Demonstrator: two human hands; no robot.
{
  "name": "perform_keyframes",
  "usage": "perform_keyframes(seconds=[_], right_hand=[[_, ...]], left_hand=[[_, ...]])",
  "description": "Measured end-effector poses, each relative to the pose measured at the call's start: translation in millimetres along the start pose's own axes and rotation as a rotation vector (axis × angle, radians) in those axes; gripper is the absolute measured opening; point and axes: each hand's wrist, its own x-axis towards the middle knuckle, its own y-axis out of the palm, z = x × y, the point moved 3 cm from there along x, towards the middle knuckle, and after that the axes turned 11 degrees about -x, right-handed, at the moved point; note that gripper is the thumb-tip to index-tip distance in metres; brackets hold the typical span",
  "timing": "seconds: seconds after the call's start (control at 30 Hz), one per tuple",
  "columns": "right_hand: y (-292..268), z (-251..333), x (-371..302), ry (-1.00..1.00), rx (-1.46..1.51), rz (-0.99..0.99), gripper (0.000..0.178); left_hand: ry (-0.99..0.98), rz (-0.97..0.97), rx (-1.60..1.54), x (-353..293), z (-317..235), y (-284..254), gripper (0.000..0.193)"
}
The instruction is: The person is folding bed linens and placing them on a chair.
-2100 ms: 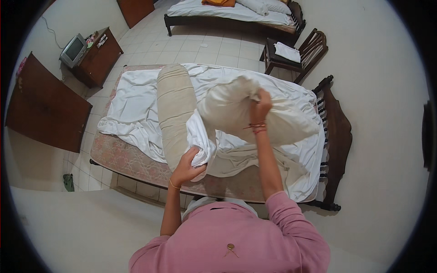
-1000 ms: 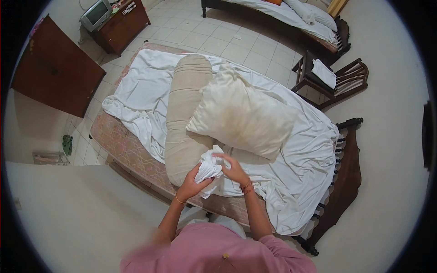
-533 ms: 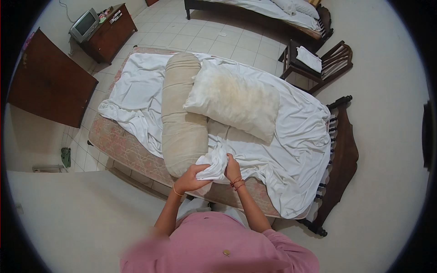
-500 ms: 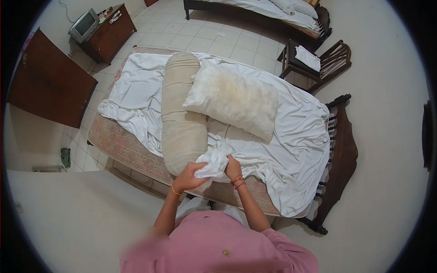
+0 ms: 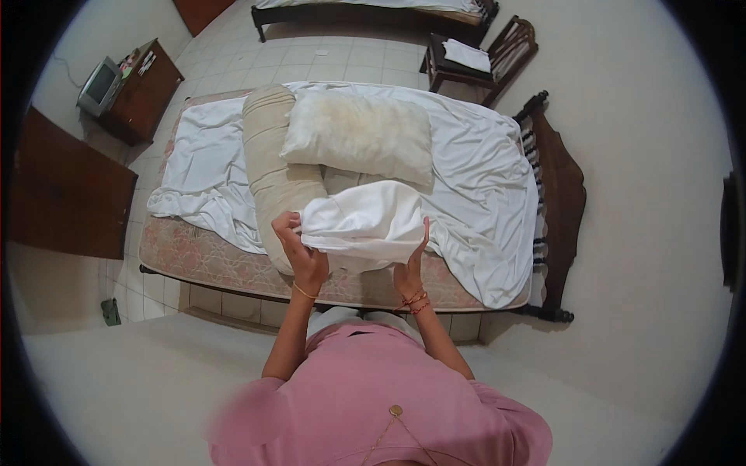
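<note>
A white cloth pillowcase is stretched between my two hands above the near side of the bed. My left hand grips its left edge with bent fingers. My right hand holds the right edge, one digit showing along the outside and the other fingers mostly hidden by the cloth. Just beyond lies a bare, off-white pillow with a yellowish stain. Left of it, a long beige bolster lies across the bed, its near end partly behind my left hand.
A rumpled white sheet covers part of the patterned mattress. The dark wooden headboard stands at the right. Beyond are a chair with folded white cloth, another bed, and a cabinet bearing a television.
The bunched pillowcase is now spread wide between my hands, which have moved apart and up in the picture. The camera view has shifted, with pillow and bolster still on the bed.
</note>
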Motion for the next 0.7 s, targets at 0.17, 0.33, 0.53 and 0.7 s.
perform_keyframes(seconds=[0.17, 0.33, 0.53, 0.7], right_hand=[[-32, -19, 0, 0.468, 0.337, 0.043, 0.056], [-70, -25, 5, 0.366, -0.121, -0.078, 0.026], [-99, -22, 8, 0.426, -0.191, -0.118, 0.017], [-114, -31, 9, 0.060, -0.008, -0.404, 0.023]], left_hand=[[0.136, -0.170, 0.029, 4, -26, 7, 0.034], [0.197, 0.505, 0.224, -5, -38, 29, 0.022], [0.209, 0.665, 0.296, -14, -67, 37, 0.021], [0.260, 0.689, 0.140, -11, -66, 43, 0.022]])
